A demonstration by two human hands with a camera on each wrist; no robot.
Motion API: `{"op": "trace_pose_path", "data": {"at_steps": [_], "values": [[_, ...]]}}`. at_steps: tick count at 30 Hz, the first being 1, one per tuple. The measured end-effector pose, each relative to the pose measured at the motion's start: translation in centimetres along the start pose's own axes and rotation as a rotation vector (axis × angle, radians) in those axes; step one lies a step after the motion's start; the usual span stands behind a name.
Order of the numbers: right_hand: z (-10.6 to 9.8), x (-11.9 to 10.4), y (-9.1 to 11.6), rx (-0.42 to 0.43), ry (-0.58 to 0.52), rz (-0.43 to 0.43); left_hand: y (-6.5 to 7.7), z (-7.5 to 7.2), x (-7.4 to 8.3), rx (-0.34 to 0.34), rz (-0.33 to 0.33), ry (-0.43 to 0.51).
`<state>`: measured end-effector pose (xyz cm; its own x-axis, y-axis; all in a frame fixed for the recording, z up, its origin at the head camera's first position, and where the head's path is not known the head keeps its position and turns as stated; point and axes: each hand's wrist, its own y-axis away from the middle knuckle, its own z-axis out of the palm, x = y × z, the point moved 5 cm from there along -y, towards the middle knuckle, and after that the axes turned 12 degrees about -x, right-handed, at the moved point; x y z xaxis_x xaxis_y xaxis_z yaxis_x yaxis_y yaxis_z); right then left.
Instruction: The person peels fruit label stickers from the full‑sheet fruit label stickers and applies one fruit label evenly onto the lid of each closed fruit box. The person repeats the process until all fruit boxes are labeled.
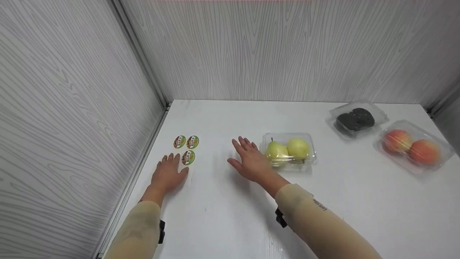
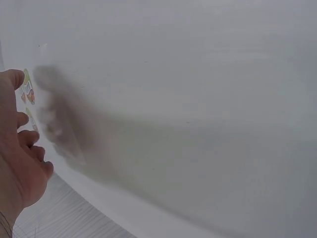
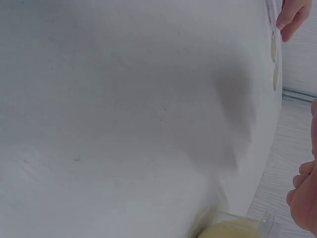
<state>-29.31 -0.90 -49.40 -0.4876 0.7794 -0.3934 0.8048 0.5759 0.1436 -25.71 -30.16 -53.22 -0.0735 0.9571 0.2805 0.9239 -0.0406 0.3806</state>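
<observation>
In the head view my left hand (image 1: 168, 174) is at the table's left side, fingers extended, beside a group of three round fruit-print stickers (image 1: 188, 157). Its fingertips lie close to the lowest sticker, and the thumb points toward it. My right hand (image 1: 251, 162) hovers above the table with its fingers spread and nothing in them. Just right of it sits a clear plastic clamshell box (image 1: 291, 136) holding yellow-green pears (image 1: 297, 148). The right wrist view catches the edge of that box with a pear (image 3: 230, 230) inside, low in the picture.
At the back right stands a clear clamshell with dark contents (image 1: 355, 119). Nearer the right edge, another clear box (image 1: 408, 126) holds two red-orange fruits (image 1: 424, 151). Grey wood-grain panels (image 1: 273, 50) rise behind and to the left of the white table (image 1: 222, 216).
</observation>
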Motion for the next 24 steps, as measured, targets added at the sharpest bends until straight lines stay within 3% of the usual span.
{"op": "trace_pose_path", "data": {"at_steps": [11,15,24], "values": [[1.2,0.5,-0.6,-0.035,-0.006,0.011,-0.1,1.2,1.3,-0.047,0.071,-0.013],[1.7,0.4,-0.8,-0.052,-0.017,0.014,-0.5,1.6,2.8,-0.045,0.09,-0.073],[2.6,0.0,-1.0,-0.062,-0.032,0.018,-1.2,1.5,7.0,0.018,0.051,-0.282]]}}
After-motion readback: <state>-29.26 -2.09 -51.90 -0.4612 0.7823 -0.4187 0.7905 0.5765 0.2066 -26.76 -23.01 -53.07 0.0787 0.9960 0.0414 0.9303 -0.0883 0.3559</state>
